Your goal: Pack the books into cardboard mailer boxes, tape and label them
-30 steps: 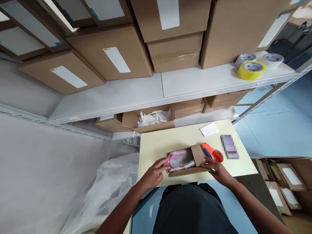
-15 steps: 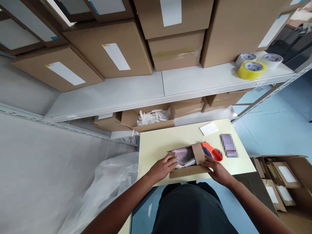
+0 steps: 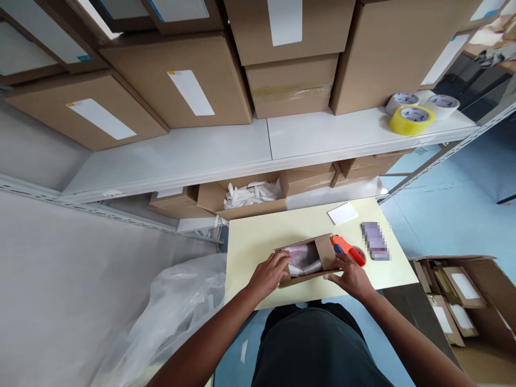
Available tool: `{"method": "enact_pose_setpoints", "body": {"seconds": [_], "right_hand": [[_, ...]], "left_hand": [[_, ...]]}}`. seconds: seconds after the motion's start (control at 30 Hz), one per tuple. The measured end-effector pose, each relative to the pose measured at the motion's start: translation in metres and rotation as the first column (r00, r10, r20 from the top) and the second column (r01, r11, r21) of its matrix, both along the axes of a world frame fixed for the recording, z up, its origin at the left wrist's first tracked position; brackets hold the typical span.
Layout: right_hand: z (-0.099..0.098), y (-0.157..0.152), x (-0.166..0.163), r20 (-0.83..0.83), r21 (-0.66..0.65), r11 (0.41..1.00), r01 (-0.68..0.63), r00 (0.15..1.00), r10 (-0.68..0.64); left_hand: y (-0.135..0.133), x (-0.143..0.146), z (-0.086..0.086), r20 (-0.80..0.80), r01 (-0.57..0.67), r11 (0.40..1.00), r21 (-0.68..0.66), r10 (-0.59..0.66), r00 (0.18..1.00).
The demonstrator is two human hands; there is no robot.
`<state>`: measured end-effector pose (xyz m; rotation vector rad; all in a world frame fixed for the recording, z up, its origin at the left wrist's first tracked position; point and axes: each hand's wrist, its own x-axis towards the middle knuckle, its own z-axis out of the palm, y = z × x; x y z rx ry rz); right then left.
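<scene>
A small open cardboard box lies on the pale yellow table in front of me. Inside it is a pink item wrapped in clear plastic. My left hand presses on the box's left end flap, fingers curled over it. My right hand grips the box's right front corner and flap. An orange tape dispenser lies just behind the right hand, touching the box's right side.
A white card and a blurred purple item lie on the table's far right. Shelves with brown cartons and tape rolls stand behind. A plastic bag is at left, an open carton at right.
My left hand moved right from the box's end onto its left flap, folding it over the pink item. The right hand shifted slightly along the box's right front edge.
</scene>
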<state>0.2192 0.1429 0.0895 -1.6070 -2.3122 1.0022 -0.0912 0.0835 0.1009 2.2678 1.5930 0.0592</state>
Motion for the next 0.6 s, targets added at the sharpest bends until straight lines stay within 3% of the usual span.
{"method": "enact_pose_setpoints", "body": {"seconds": [0.2,0.33,0.47,0.6], "right_hand": [[0.01,0.001,-0.018,0.161,-0.001,0.987,0.163,0.974,-0.161],[0.007,0.005,-0.029,0.191,-0.014,0.978,0.21,0.96,-0.204],[-0.004,0.007,-0.034,0.268,-0.031,0.971,0.238,0.938,-0.221],[-0.01,0.008,-0.035,0.265,0.012,0.978,0.209,0.942,-0.205]], "left_hand": [[0.019,0.001,0.006,0.085,-0.085,0.995,-0.061,0.09,0.992],[0.026,-0.008,0.007,0.245,-0.128,0.982,-0.14,0.159,0.956],[0.006,-0.018,-0.005,0.419,-0.14,0.984,-0.111,0.174,0.891],[-0.022,-0.011,-0.027,0.446,-0.248,0.969,0.021,0.212,0.869]]}}
